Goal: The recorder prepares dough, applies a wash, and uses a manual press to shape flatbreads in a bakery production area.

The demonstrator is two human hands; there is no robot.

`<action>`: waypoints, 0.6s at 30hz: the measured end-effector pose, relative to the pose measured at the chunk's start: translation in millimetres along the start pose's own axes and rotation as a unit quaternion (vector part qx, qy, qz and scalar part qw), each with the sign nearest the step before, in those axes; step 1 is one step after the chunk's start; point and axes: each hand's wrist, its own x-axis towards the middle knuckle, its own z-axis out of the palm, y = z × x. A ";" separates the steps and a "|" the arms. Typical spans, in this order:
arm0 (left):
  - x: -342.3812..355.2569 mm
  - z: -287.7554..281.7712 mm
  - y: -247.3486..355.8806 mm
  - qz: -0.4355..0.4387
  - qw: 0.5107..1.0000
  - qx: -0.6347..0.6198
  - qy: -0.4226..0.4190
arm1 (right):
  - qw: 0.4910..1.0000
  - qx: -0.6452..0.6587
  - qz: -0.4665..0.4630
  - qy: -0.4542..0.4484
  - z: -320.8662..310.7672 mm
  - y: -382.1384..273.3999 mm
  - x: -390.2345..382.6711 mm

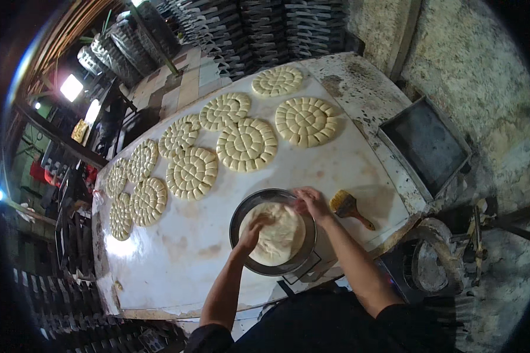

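A round metal pan (237, 213) stands near the table's front edge, right in front of me. In it lies a disc of pale, smooth dough (277, 241) that covers most of its bottom. My left hand (257, 228) is over the left part of the dough, its fingers stretched out toward the middle and seemingly touching it. At the pan's upper right rim is my right hand (311, 203). Its fingertips are smeared by motion, so I cannot tell whether they grip the rim. Just right of that hand lies a wide brush (352, 209) with yellow bristles and a wooden handle.
Several round doughs cut in ring patterns, such as one disc (247, 145), cover the far and left parts of the white table (171, 259). A rectangular metal tray (425, 147) sits at the right by the wall. Stacked dark metal racks (253, 35) stand behind.
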 end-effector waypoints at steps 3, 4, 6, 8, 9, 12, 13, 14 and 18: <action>-26.1 78.5 44.2 -0.029 0.941 0.317 0.113 | 0.891 -0.356 -0.119 0.257 -59.0 -15.8 -65.1; -31.7 99.9 48.3 -0.071 0.960 0.267 0.048 | 0.811 -0.494 -0.098 0.297 -70.9 -21.9 -91.0; -53.9 150.1 30.1 0.013 0.849 0.527 0.042 | 0.660 -0.675 -0.033 0.327 -92.7 -21.0 -127.0; -46.4 162.8 31.5 0.044 0.829 0.554 0.063 | 0.607 -0.729 0.009 0.315 -111.7 0.2 -145.1; -37.1 164.5 38.1 -0.008 0.841 0.537 0.056 | 0.611 -0.739 0.016 0.284 -118.9 13.5 -146.6; -27.9 147.3 28.6 -0.017 0.876 0.477 0.061 | 0.629 -0.738 -0.019 0.246 -113.0 20.1 -147.8; -28.7 130.4 16.8 0.008 0.910 0.411 0.045 | 0.681 -0.690 0.006 0.243 -98.8 4.9 -146.4; -24.2 117.6 22.6 0.043 0.938 0.342 0.027 | 0.727 -0.640 0.032 0.246 -92.5 -5.3 -144.5; -66.7 131.3 69.3 -0.115 0.884 0.454 0.013 | 0.745 -0.641 -0.040 0.181 -24.7 -52.8 -161.3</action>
